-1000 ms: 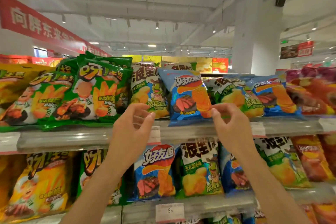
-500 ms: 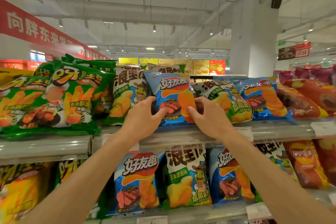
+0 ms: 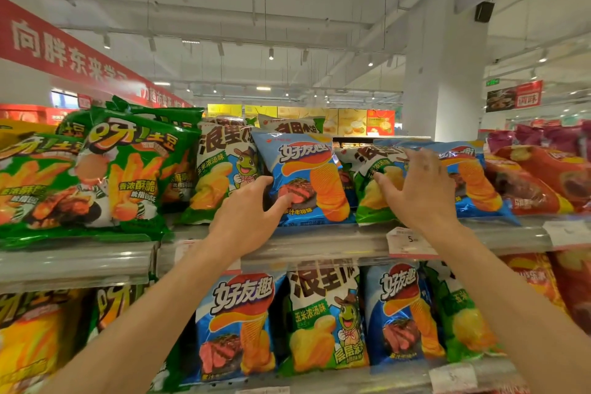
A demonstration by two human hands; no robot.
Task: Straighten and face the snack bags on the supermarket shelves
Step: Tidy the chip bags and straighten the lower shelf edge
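A blue chip bag (image 3: 307,176) stands on the top shelf (image 3: 319,238), leaning back. My left hand (image 3: 246,217) grips its lower left edge, thumb on the front. My right hand (image 3: 415,189) is spread with fingers apart against a green-and-white chip bag (image 3: 374,189) just right of it, and reaches over another blue bag (image 3: 473,182). A green-and-white bag (image 3: 217,169) stands left of the held bag. Large green fry bags (image 3: 128,169) fill the shelf's left end.
Red bags (image 3: 537,179) lie at the right end of the top shelf. The lower shelf holds blue bags (image 3: 240,323), a green-and-white bag (image 3: 326,317) and yellow bags (image 3: 28,342). Price tags (image 3: 411,241) hang on the shelf rail. A white pillar (image 3: 444,73) rises behind.
My right hand left the blue bag and moved right onto the neighbouring green-and-white bag. My left hand stays on the blue bag's left edge. The view shifted slightly.
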